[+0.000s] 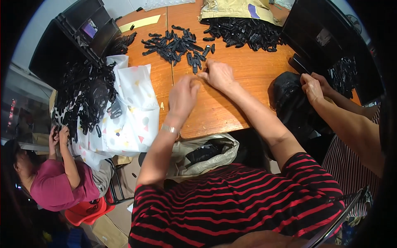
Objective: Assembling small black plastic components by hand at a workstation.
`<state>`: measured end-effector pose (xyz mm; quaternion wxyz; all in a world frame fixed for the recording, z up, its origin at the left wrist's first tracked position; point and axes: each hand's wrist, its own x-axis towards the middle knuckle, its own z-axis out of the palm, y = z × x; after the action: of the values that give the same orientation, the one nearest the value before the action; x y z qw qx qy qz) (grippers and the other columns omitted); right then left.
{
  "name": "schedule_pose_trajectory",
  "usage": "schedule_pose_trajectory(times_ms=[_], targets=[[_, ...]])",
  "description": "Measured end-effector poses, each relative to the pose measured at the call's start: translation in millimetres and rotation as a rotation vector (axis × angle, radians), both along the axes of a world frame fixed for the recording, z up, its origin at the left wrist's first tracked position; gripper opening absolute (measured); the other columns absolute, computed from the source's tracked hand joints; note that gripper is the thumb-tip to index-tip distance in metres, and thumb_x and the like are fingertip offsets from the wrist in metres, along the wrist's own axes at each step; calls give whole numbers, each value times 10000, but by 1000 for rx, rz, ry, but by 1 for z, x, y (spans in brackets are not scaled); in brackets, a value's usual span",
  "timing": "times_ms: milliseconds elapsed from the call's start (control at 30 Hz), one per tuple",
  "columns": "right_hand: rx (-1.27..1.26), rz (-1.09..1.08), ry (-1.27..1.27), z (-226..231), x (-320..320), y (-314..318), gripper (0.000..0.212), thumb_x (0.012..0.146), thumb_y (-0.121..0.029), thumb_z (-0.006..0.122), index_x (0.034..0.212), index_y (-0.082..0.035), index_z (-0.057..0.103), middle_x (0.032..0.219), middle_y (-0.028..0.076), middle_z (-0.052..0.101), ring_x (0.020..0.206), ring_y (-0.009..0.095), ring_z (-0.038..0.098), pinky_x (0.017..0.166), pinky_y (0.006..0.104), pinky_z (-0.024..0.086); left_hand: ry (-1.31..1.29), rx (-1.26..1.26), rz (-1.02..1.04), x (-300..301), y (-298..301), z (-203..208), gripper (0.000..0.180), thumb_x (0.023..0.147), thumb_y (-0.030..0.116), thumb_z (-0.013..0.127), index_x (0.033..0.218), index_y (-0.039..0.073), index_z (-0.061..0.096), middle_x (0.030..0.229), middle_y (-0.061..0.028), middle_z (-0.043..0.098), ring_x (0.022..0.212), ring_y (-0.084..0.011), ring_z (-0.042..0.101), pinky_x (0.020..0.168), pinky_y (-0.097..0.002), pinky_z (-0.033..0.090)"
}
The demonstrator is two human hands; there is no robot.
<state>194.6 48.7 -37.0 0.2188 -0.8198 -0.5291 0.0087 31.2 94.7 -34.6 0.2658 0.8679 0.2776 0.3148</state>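
Note:
Over the wooden table [231, 99], my two hands are close together, just on the near side of a pile of small black plastic pieces [171, 45]. My left hand [184, 96] is bent at the fingers and smeared by motion, so what it holds does not show. My right hand [219, 75] has its fingers curled in and its thumb pointing toward the left hand. Anything small between its fingers is hidden. A few joined black clip-like pieces [194, 62] lie just beyond my fingertips.
A bigger heap of black pieces [248, 33] spills from a tan sack [237, 10]. At left, a person [64, 182] handles black parts beside a patterned white sheet [134, 107]. Another person's hands [313, 87] touch a black bag [287, 97]. An open sack [206, 159] stands below the table edge.

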Motion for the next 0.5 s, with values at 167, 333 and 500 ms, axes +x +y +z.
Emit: schedule_pose_trajectory(times_ms=[167,333,500], targets=[[145,19,-15,-16,5,-1,199,750,-109,658,897,-2,577,868,228,624,777,406,618,684,479,492,79,149,114,63,47,-14,194,802,122,682,965,34,624,915,-160,631,854,-317,617,741,-407,494],[58,35,9,-12,5,-26,219,732,-87,683,917,0,605,896,223,624,819,394,617,720,455,496,182,248,195,64,62,-31,211,771,92,703,953,29,617,950,-155,613,925,-333,585,798,-405,485],[11,94,112,-1,-2,-43,231,743,-98,701,927,8,611,887,198,628,824,373,618,724,428,497,161,205,218,40,54,-31,191,757,72,702,920,22,615,932,-156,613,941,-331,573,807,-406,475]])
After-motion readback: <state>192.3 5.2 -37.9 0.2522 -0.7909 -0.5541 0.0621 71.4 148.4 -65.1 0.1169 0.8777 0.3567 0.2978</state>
